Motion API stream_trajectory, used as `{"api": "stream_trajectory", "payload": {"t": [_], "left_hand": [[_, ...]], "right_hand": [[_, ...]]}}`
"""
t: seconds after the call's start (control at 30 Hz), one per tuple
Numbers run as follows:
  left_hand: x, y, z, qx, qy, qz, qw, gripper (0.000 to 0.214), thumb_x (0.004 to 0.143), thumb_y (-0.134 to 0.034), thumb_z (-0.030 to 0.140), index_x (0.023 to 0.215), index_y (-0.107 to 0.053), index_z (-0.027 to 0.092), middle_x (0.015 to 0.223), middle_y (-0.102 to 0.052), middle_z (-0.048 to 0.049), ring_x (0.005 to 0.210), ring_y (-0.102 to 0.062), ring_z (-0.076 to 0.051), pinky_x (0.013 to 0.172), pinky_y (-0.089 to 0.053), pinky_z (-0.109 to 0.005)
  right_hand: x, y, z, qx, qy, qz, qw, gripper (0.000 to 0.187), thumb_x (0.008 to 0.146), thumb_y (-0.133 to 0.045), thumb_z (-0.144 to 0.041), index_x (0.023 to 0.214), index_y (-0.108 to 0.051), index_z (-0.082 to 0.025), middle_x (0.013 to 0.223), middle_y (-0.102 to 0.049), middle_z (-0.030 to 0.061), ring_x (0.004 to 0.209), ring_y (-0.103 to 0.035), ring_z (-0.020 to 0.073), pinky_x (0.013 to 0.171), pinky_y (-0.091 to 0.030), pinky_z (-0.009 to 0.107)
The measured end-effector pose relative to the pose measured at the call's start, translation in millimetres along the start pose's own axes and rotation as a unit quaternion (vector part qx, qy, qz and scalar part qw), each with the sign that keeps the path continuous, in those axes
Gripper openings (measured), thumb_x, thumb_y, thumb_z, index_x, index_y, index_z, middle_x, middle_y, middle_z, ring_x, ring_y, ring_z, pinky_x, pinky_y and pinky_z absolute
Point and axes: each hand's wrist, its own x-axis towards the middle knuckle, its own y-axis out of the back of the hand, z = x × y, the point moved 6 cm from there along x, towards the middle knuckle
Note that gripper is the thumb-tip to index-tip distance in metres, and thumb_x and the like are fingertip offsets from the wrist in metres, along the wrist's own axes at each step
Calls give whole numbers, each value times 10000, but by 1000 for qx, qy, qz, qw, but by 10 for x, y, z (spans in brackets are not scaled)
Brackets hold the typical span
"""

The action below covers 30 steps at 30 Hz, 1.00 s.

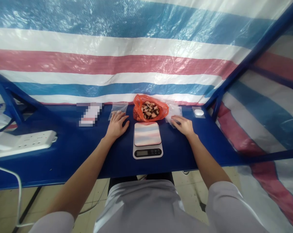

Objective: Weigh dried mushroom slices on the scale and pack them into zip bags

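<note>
We see both hands lying flat and open on the blue table (64, 152), palms down, gripping nothing, well apart with the digital kitchen scale (147, 140) between them at the centre of the frame. The left hand (116, 125) sits left of the scale, its fingertips touching a small clear bag (118, 109) that seems to hold a few pale pieces. The right hand (184, 125) sits right of the scale, fingertips on a loose pile of clear plastic bags (173, 111).

Just beyond the scale, against the striped tarp (136, 64), the orange plastic bag (150, 111) stands open and heaped with brown and cream pieces; we cannot tell whether they are nuts or shells. The scale's platform is bare, and we cannot read its display. As we judge it, little is portioned: one small bag has something in it, while the orange bag looks full.

A white power strip (22, 142) lies at the left edge, and a small white round object (198, 112) lies right of centre.
</note>
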Motion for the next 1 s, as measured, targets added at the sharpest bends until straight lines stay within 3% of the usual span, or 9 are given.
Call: {"api": "stream_trajectory", "payload": {"t": [0.13, 0.23, 0.33, 0.43, 0.53, 0.63, 0.8, 1.0], "left_hand": [[59, 163, 152, -4, -10, 22, 1000, 387, 968, -452, 408, 1192, -699, 212, 1328, -682, -124, 1381, -529, -299, 1211, -349, -505], [188, 368, 406, -8, -30, 35, 999, 381, 979, -450, 403, 1205, -691, 215, 1340, -675, -114, 1331, -562, -297, 1177, -387, -500], [373, 563, 828, -15, -81, 44, 996, 400, 991, -445, 420, 1227, -683, 201, 1332, -674, -104, 1272, -594, -287, 1122, -444, -473], [544, 587, 1362, -30, -163, 30, 986, 387, 1004, -441, 383, 1242, -677, 190, 1282, -691, -105, 1238, -614, -272, 1112, -454, -454], [674, 378, 1844, -34, -240, -16, 970, 357, 996, -467, 330, 1256, -668, 189, 1238, -704, -115, 1188, -640, -267, 1097, -470, -440], [781, 35, 2127, -13, -258, -87, 962, 359, 981, -508, 291, 1279, -646, 146, 1223, -701, -147, 1186, -647, -288, 1014, -522, -408], [846, -404, 2294, 30, -241, -158, 957, 318, 940, -549, 198, 1225, -663, 115, 1197, -713, -173, 1111, -686, -281, 956, -544, -380], [827, -630, 2345, 72, -274, -170, 944, 463, 897, -645, 200, 1347, -583, 113, 1177, -720, -170, 1082, -684, -276, 926, -535, -358]], "right_hand": [[11, 36, 17, 31, -14, 15, 999, 301, 947, -569, -452, 1064, -796, -291, 1188, -778, 16, 1063, -754, 236, 896, -602, 327], [24, 34, 42, 60, -27, 18, 998, 321, 952, -546, -466, 1043, -798, -289, 1159, -787, 18, 1024, -763, 240, 864, -610, 337], [40, 32, 67, 80, -40, 24, 996, 336, 948, -538, -491, 1020, -802, -296, 1122, -797, 19, 998, -770, 254, 853, -615, 356], [58, 34, 93, 96, -48, 26, 994, 322, 928, -560, -512, 968, -807, -309, 1088, -805, 17, 1000, -772, 276, 880, -615, 394], [73, 35, 141, 120, -60, 22, 991, 324, 908, -583, -535, 928, -810, -306, 1044, -812, 22, 992, -774, 296, 883, -618, 425], [86, 25, 201, 163, -80, 11, 983, 360, 887, -598, -563, 915, -814, -276, 1000, -817, 29, 943, -780, 301, 877, -620, 442], [118, 25, 299, 264, -118, 15, 957, 491, 830, -613, -667, 898, -810, -223, 963, -817, 26, 933, -768, 291, 882, -615, 419], [135, 44, 477, 354, -192, 63, 913, 552, 729, -691, -720, 831, -794, -187, 866, -801, 43, 916, -751, 301, 881, -602, 437]]}}
